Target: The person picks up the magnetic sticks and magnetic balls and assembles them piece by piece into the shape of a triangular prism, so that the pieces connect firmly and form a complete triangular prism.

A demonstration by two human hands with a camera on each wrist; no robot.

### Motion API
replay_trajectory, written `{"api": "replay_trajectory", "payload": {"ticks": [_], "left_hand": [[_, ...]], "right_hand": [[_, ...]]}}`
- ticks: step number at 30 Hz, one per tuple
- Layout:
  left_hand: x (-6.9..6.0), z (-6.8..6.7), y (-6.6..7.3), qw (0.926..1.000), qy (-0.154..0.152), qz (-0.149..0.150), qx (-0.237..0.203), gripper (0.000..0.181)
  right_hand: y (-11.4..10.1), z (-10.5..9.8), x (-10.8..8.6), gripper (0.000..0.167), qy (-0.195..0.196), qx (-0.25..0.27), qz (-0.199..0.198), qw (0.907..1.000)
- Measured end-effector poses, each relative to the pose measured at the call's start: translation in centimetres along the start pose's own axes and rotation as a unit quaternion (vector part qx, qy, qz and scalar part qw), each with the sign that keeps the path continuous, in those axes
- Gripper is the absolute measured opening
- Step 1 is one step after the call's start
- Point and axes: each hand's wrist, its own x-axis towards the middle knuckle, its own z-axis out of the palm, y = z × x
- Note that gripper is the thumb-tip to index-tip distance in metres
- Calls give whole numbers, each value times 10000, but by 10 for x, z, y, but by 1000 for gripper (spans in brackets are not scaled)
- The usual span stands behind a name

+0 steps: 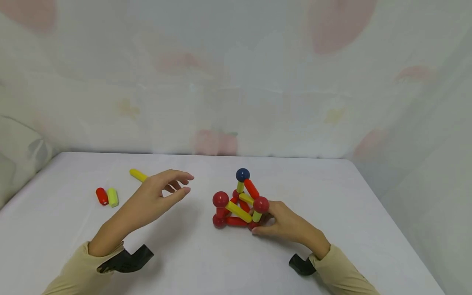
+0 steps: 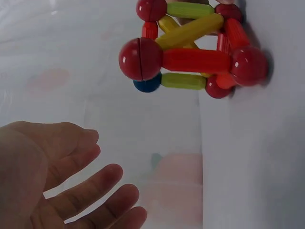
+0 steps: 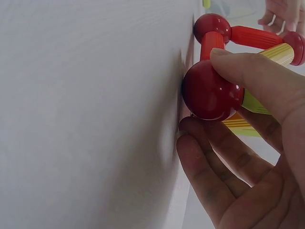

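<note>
A frame of magnetic sticks and balls (image 1: 239, 212) stands on the white table, built from red, yellow and lime sticks. Its balls are red except for a dark blue ball (image 1: 242, 175) at the top back. At the near right bottom corner, my right hand (image 1: 285, 223) pinches a red ball (image 3: 209, 90) between thumb and fingers. My left hand (image 1: 156, 196) hovers left of the frame, apart from it, fingers loosely bent and holding nothing. In the left wrist view, a red stick (image 2: 195, 60) joins two red balls on the frame's near side.
On the left of the table (image 1: 191, 262) lie a short red stick (image 1: 102, 196) and a lime stick (image 1: 112, 197) side by side. Behind the left hand lies a yellow stick (image 1: 138, 175), partly hidden. A patterned cloth (image 1: 258, 102) hangs along the back edge.
</note>
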Motion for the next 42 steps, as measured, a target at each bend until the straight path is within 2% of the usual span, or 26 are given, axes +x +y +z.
{"api": "replay_trajectory", "payload": {"ticks": [7,12,15,20,28,35,42], "left_hand": [[-8,-6,-21,9987,279,383,175,26],[-14,-12,-35,9973,419,591,148,29],[-17,-16,-42,9980,376,493,122,29],[-24,-25,-53,9986,320,192,367,29],[-33,-35,-75,9963,415,106,741,32],[-39,-44,-93,9938,404,-175,1025,31],[-45,-51,-110,9906,393,-97,1310,40]], "right_hand": [[-2,-1,0,45,19,-22,19,10000],[-3,0,1,43,-12,7,64,10000],[-3,0,1,42,-21,31,97,9999],[-4,1,1,41,3,0,107,9999],[-4,0,0,43,28,-31,127,9999],[-4,-1,-1,44,25,-68,77,9999],[-4,-1,0,43,26,-50,57,10000]]}}
